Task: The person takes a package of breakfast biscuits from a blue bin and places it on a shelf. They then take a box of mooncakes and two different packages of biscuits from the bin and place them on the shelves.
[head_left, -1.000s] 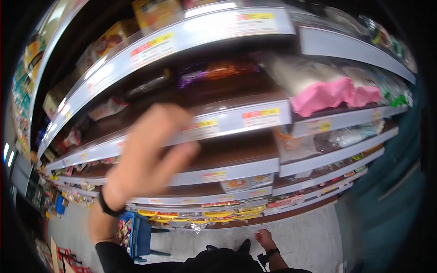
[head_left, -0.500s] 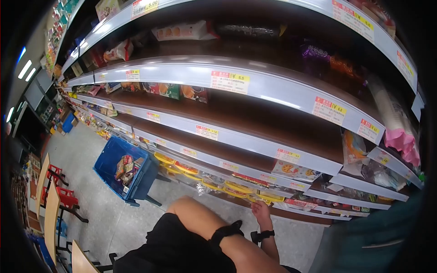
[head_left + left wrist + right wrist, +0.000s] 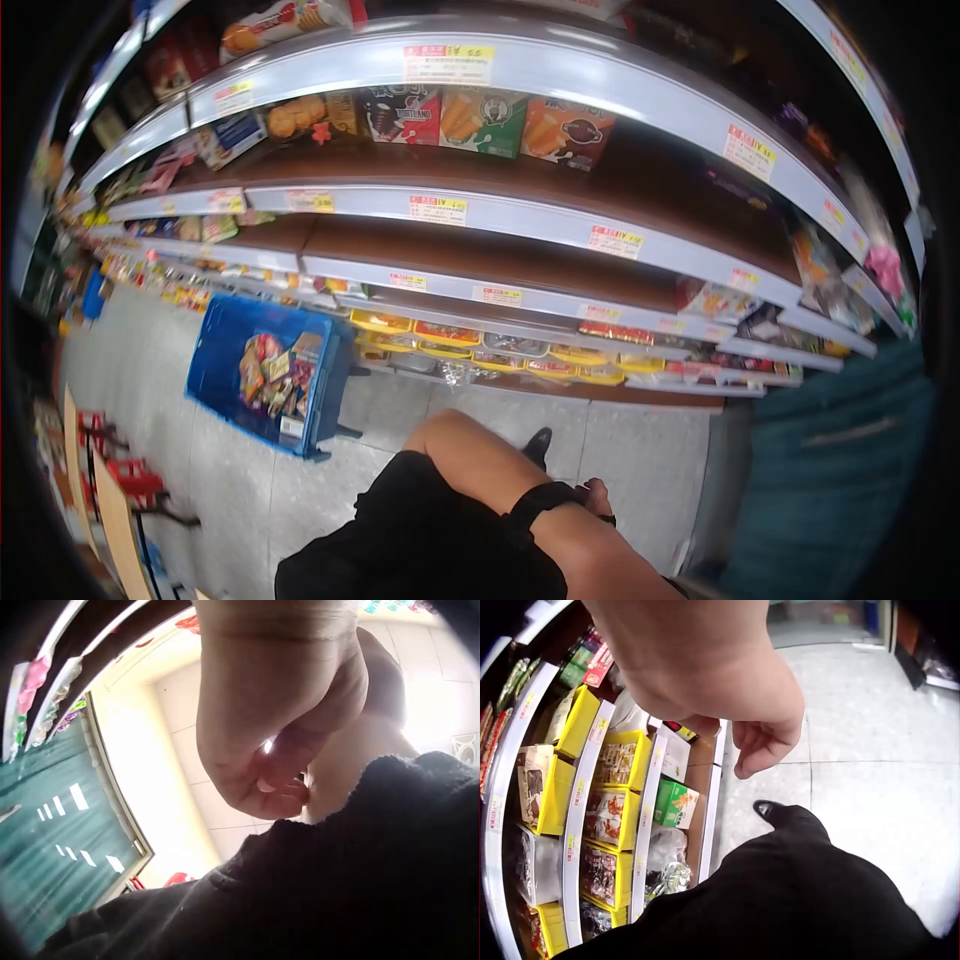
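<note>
My left arm is bent across the front of my body, and the left hand (image 3: 610,565) is near the lower edge of the head view, beyond a black wristband (image 3: 545,500). In the left wrist view its fingers (image 3: 289,799) curl loosely inward beside bare skin, above a black garment, and no object shows in them. My right hand (image 3: 597,497) hangs low, partly behind the left arm. Its fingers (image 3: 761,754) are loosely bent and hold nothing, above the floor beside the lower shelves in the right wrist view.
Shelves (image 3: 420,205) of packaged snacks curve across the front, with three boxes (image 3: 483,122) on one level. A blue bin (image 3: 205,370) containing packages stands on the floor at left. Yellow trays (image 3: 634,761) fill the low shelves. A teal surface (image 3: 830,470) borders the right.
My left hand, stretched out in front of the shelves at first, has drawn back to my body with the arm bent. The head view has turned left and down. The right hand stays low.
</note>
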{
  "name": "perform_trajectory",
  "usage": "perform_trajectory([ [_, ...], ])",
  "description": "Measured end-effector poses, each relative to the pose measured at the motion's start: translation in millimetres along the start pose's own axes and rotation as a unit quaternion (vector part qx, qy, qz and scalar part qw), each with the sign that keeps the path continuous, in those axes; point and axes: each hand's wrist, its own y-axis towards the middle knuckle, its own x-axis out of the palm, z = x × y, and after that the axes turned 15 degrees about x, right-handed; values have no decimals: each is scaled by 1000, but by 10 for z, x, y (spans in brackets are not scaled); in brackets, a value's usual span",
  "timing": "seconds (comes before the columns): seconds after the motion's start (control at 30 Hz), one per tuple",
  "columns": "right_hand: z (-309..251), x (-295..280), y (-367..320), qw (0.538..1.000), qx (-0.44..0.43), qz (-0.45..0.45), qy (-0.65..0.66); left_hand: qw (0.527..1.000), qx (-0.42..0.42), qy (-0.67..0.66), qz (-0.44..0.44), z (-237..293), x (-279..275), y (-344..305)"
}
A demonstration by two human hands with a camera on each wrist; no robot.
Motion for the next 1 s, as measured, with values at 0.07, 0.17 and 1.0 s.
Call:
perform_trajectory([
  [0.07,608,107,290,998,7,5,61,998,20,-33,-41,164,288,-199],
  [0.17,1314,213,-186,997,48,-6,51,991,84,-60,-86,289,738,-344],
  [1.0,2333,1841,-3775,841,-390,-373,-31,387,-814,412,135,684,4057,-6699],
])
